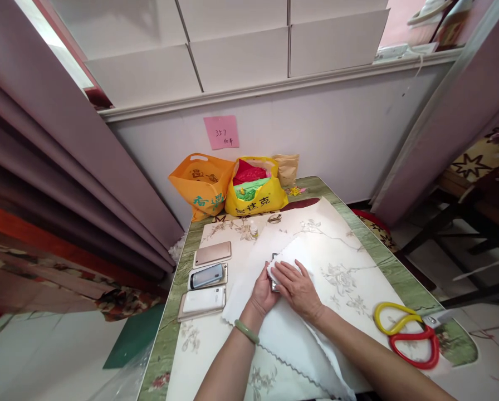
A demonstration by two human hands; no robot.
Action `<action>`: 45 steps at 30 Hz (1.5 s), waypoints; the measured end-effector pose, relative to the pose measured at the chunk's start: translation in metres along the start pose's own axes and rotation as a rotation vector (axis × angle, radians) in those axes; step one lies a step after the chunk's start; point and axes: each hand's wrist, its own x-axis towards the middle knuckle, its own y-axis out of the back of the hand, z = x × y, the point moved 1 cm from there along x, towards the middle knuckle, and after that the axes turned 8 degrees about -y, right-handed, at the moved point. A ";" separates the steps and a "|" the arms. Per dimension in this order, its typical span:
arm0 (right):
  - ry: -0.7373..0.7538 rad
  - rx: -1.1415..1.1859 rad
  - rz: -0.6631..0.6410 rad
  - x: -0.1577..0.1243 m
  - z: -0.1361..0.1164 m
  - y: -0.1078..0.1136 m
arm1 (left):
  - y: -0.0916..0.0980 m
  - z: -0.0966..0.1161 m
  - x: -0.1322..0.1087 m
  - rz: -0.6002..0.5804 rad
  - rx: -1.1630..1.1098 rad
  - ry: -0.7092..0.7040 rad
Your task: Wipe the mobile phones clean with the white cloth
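Note:
My left hand (265, 292) is closed round the side of a phone-like device (275, 285), of which only a dark, silvery edge shows. A white cloth (289, 340) with zigzag-cut edges covers the rest of it and spreads toward me over the table. My right hand (297, 289) lies over the device and presses a fold of the cloth on it, fingers stretched and close together. Left of my hands lie a rose-gold phone (213, 254), a blue-grey phone (206, 276) on top of another one, and a white phone (204, 301) overlapping a gold one.
Large scissors (412, 331) with yellow and red handles lie at the right edge. An orange bag (203, 186), a yellow bag (255, 192) with coloured contents and a brown paper pouch (288, 169) stand at the back. A small bottle (253, 229) stands before them.

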 end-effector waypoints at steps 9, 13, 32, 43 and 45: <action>-0.117 -0.141 -0.093 0.004 0.008 -0.001 | -0.011 0.002 -0.006 -0.096 0.042 -0.066; 0.011 -0.119 -0.091 -0.019 0.002 0.004 | -0.011 0.003 -0.005 -0.076 0.025 -0.056; 0.007 -0.102 -0.116 -0.019 -0.001 0.006 | -0.011 0.003 -0.005 -0.041 0.040 -0.023; -0.114 -0.125 -0.093 0.010 0.009 0.000 | -0.016 0.003 -0.011 -0.087 0.063 -0.044; -0.090 -0.136 -0.081 -0.004 0.007 0.003 | -0.017 0.003 -0.011 -0.100 0.052 -0.052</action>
